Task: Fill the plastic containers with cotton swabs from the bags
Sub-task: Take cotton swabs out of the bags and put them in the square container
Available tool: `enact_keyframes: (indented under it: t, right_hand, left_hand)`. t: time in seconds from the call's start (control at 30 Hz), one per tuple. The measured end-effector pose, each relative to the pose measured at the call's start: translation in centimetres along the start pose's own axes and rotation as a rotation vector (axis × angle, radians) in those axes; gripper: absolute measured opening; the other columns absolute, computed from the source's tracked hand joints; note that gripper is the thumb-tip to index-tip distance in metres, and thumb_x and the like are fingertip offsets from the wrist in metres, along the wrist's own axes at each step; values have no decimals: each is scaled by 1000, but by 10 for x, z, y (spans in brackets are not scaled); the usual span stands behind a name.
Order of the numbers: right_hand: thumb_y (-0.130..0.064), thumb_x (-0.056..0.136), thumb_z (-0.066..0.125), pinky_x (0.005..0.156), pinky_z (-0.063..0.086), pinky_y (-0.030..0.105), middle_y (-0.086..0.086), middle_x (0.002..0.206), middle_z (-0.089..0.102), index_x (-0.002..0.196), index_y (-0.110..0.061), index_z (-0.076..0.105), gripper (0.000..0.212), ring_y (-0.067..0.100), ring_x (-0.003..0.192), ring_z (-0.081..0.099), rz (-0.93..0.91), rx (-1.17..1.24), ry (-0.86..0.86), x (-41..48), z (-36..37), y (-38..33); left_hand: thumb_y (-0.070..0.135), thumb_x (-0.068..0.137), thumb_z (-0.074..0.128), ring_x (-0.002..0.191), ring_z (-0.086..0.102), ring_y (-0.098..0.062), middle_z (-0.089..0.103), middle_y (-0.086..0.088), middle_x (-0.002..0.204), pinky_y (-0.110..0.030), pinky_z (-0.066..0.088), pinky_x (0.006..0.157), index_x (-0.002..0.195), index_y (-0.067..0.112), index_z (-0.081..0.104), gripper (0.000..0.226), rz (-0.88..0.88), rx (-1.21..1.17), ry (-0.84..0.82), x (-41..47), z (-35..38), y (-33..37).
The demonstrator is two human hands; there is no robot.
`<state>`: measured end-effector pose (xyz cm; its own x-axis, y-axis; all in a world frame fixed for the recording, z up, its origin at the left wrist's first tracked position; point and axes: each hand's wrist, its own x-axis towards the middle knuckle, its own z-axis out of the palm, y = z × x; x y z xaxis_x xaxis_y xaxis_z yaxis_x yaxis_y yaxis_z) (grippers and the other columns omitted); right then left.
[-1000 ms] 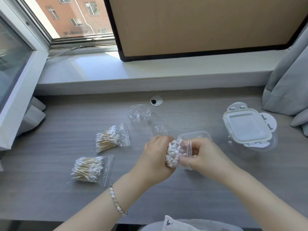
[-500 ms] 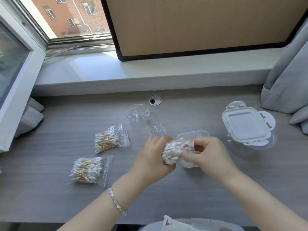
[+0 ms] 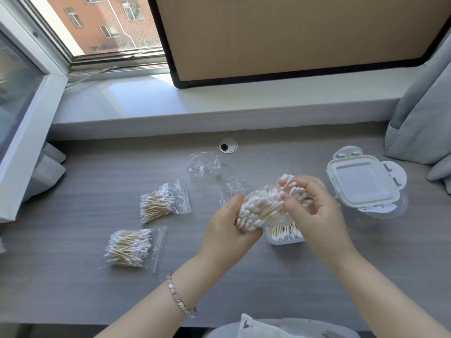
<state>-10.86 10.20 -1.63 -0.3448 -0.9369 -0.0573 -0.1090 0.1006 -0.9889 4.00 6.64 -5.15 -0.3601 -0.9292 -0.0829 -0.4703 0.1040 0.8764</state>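
The left hand [image 3: 227, 228] grips the near end of a bundle of cotton swabs [image 3: 262, 208] with clear plastic around it, fingers curled under it. The right hand [image 3: 314, 215] pinches the far end with curled fingers. Just under the bundle, at the middle of the tabletop [image 3: 73, 289], stands an open plastic container [image 3: 284, 237] with swabs lying in it. A lidded container [image 3: 363, 189] sits near the right edge. 2 empty bags [image 3: 203, 164] lie toward the back edge. Toward the left edge lie a full bag [image 3: 161, 201] and a second full bag [image 3: 131, 247]. A bracelet [image 3: 180, 298] circles the left wrist.
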Motion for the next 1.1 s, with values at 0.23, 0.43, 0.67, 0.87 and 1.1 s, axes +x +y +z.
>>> enact_keyframes:
  t: [0.23,0.43,0.67,0.87,1.1]
  right_hand:
    - [-54,27,88,79,55,23,-6,111,66,115,-38,42,101,6,95,66,147,553,38,-3,15,3]
    - [-23,57,82,75,56,25,-3,93,73,100,-12,65,47,10,85,68,129,591,43,-1,24,3]
    - [-15,85,62,77,54,20,-6,97,74,84,-5,60,11,7,90,68,66,422,132,6,28,0]
    - [-24,90,53,67,51,19,-5,65,70,79,-7,52,20,9,70,67,-32,363,205,17,25,-15]
    - [-23,94,50,48,49,21,-8,40,41,68,-18,39,29,6,32,41,410,899,355,46,24,-14]
  left_hand:
    - [44,63,56,71,58,-11,60,6,76,-26,47,61,81,54,44,23,48,-37,7,-3,6,5]
    - [36,68,61,72,62,-15,64,2,80,-33,51,62,82,49,47,24,52,-143,13,-5,13,5]
    - [25,72,61,70,58,-6,61,8,77,-22,48,61,80,52,43,33,44,-78,-4,-3,10,0]
    - [26,73,66,73,59,-18,63,-3,82,-33,49,64,82,40,44,28,6,-115,-41,-1,5,-3]
    - [33,71,65,63,46,-7,52,10,68,-26,40,58,72,45,41,26,24,-72,-91,-3,1,-13]
